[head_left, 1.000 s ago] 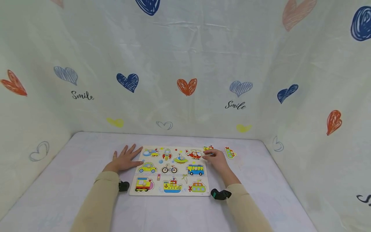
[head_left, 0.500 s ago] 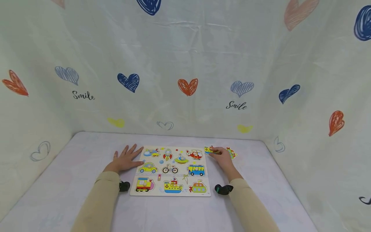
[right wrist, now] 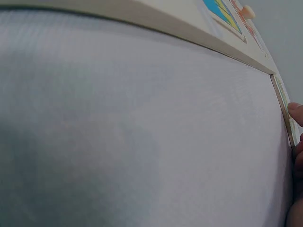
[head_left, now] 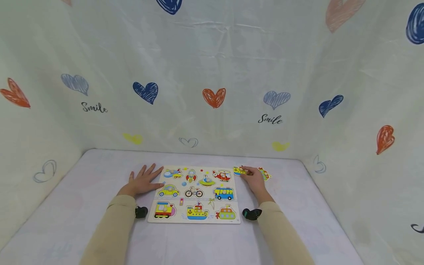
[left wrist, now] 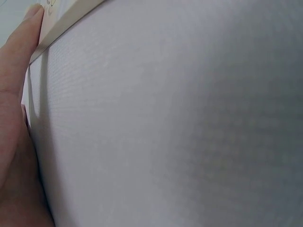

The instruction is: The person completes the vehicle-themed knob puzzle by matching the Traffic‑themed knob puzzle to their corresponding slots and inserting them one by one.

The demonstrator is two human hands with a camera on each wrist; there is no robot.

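A light wooden peg puzzle board (head_left: 185, 219) lies on the table, showing several vehicles such as a car, a bicycle and a bus. My left hand (head_left: 140, 184) is spread flat at the board's left side, with its thumb and a fingertip on the edge. The left wrist view shows the thumb (left wrist: 26, 35) over that edge. Beyond the board's upper right corner, my right hand (head_left: 253, 180) pinches a yellow and blue ship puzzle piece (head_left: 238, 170). In the right wrist view, a fingertip (right wrist: 296, 111) sits at a flat piece's edge.
A submarine puzzle piece (head_left: 266, 175) lies just right of my right hand, partly hidden by it. The pale table (head_left: 192, 246) runs back to a white curtain (head_left: 185, 117) printed with hearts. A dark camera is worn on each wrist.
My right hand has moved a little right, from the board's helicopter corner onto the ship piece, and now partly covers the submarine piece. My left hand stays in place.
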